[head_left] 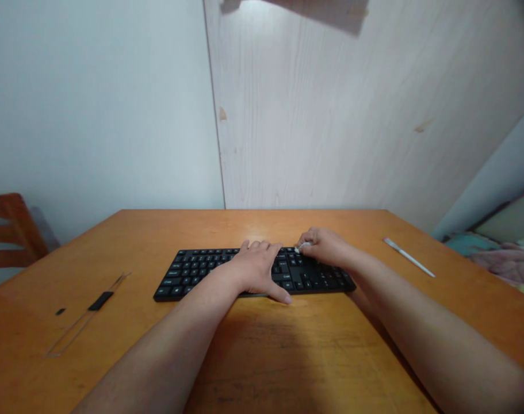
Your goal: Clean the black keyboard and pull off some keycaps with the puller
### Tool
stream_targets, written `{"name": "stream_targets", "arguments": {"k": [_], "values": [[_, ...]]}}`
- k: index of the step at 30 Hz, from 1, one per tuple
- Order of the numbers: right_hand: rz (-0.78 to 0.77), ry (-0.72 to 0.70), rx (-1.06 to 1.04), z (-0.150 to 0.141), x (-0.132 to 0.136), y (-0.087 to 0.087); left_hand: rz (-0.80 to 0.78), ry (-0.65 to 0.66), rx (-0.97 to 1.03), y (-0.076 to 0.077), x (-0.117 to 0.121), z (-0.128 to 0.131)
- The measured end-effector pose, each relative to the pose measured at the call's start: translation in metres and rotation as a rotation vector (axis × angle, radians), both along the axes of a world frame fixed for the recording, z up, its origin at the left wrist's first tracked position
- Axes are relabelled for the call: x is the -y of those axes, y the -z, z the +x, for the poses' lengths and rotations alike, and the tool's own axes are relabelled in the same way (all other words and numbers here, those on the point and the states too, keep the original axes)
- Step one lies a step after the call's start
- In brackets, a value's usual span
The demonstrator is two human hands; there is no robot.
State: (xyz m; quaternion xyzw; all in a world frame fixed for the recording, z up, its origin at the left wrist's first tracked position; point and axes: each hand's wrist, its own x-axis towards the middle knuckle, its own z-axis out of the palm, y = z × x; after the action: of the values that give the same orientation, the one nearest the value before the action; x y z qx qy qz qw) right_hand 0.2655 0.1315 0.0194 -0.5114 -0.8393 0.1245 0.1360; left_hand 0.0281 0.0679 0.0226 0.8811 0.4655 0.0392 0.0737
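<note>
One wooden table [253, 368], pale panelled wall [309, 115] behind, chair [15, 227] left, bedding [503, 259] right

Wooden chair [15, 230] at left; seemingly bedding [503, 256] beyond the table [262, 223].

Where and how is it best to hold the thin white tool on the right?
Probably pinch the thin white tool at mid-shaft from above, one fingertip on each long side: it lies flat, slim and straight, with its reddish end farther away.
</note>
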Motion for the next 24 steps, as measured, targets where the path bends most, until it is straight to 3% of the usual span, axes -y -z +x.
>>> {"name": "stream_targets", "arguments": {"k": [9, 13, 19, 24], "values": [[-0.109, 0.131, -0.018, 0.02, -0.005, -0.001, -0.023, -0.008, -0.012, -0.004, 0.001, 0.0], [-0.089, 0.128, -0.11, 0.025, -0.008, 0.002, -0.025, -0.003, -0.012, -0.004, 0.001, 0.0], [0.103, 0.014, -0.156, 0.0, -0.001, 0.007, -0.016, -0.007, -0.022, -0.002, 0.0, 0.001], [0.108, -0.003, -0.031, -0.019, 0.008, 0.009, -0.013, 0.006, -0.012, -0.004, 0.001, 0.002]]}}
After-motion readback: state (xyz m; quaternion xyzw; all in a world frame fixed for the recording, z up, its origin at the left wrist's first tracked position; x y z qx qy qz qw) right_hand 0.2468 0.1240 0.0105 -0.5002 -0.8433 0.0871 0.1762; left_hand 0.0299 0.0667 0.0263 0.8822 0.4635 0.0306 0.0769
